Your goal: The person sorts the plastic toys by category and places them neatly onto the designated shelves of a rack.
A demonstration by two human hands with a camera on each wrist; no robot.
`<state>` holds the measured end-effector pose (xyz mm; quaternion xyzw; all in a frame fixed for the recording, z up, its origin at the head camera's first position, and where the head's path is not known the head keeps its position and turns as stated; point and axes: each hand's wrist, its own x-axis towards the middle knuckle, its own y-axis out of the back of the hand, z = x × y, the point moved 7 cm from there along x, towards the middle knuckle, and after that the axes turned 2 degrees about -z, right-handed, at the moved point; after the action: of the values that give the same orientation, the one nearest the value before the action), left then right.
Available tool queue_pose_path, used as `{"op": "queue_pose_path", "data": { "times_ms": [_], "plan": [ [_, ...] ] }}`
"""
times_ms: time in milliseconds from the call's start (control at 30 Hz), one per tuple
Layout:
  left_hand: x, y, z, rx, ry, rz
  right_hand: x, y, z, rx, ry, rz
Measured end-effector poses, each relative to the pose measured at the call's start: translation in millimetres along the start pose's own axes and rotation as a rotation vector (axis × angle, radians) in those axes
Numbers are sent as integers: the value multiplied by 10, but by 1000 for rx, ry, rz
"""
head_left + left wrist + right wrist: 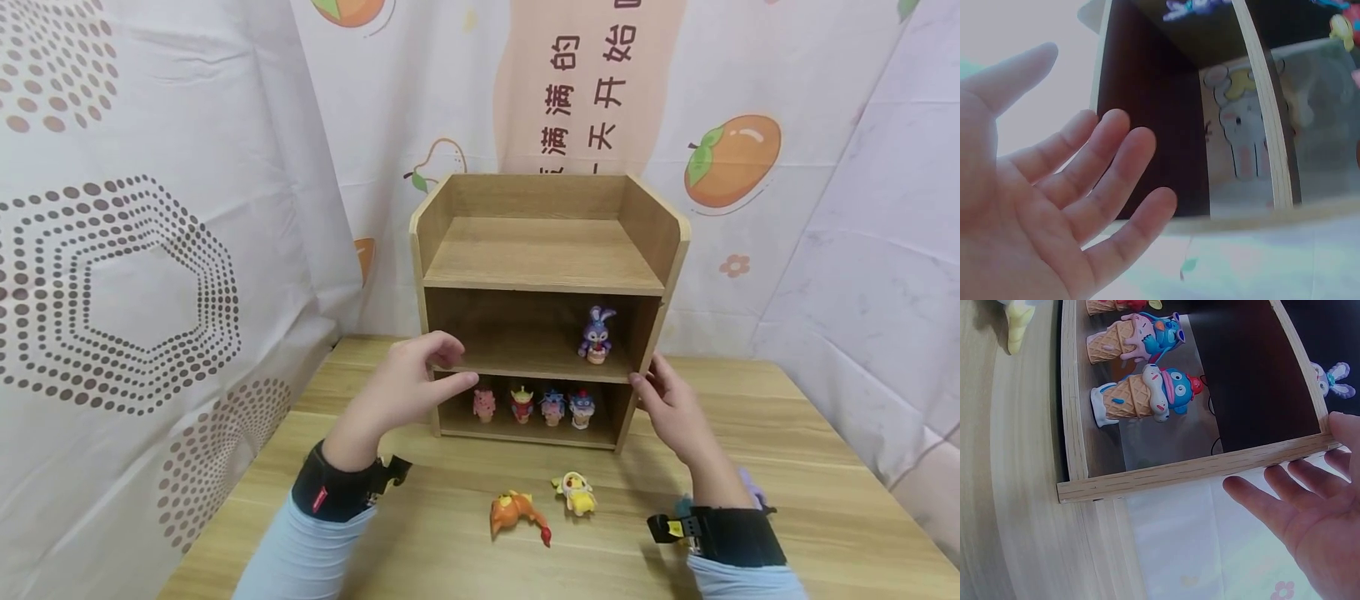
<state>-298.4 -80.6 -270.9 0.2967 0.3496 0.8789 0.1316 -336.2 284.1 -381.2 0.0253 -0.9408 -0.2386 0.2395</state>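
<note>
A small wooden shelf unit (543,279) stands on the table. My right hand (675,412) is at its right side panel, the thumb touching the front edge and the straight fingers along the outer face. At the left front of the unit, my left hand (408,387) hovers with loosely bent fingers and holds nothing. A purple rabbit figurine (596,336) stands at the right of the middle shelf. On the bottom shelf several ice-cream-cone figurines stand in a row, among them a blue one with a red cap (1147,397) at the right end.
In front of the unit, an orange figurine (513,510) and a yellow figurine (576,493) lie on the wooden table (420,542). A purple thing (750,483) is partly hidden behind the right wrist. Printed curtains (750,275) hang behind and at the sides.
</note>
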Motion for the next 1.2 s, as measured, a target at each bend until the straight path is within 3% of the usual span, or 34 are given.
{"op": "queue_pose_path", "data": {
  "times_ms": [300, 433, 1200],
  "plan": [
    [-191, 299, -388, 69, 132, 4, 1, 6, -24, -2, 11, -2],
    [-247, 357, -506, 114, 159, -13, 5, 19, -25, -10, 8, 6],
    [-443, 150, -1035, 294, 221, -257, 1, -2, -27, -24, -6, -3]
  ]
}}
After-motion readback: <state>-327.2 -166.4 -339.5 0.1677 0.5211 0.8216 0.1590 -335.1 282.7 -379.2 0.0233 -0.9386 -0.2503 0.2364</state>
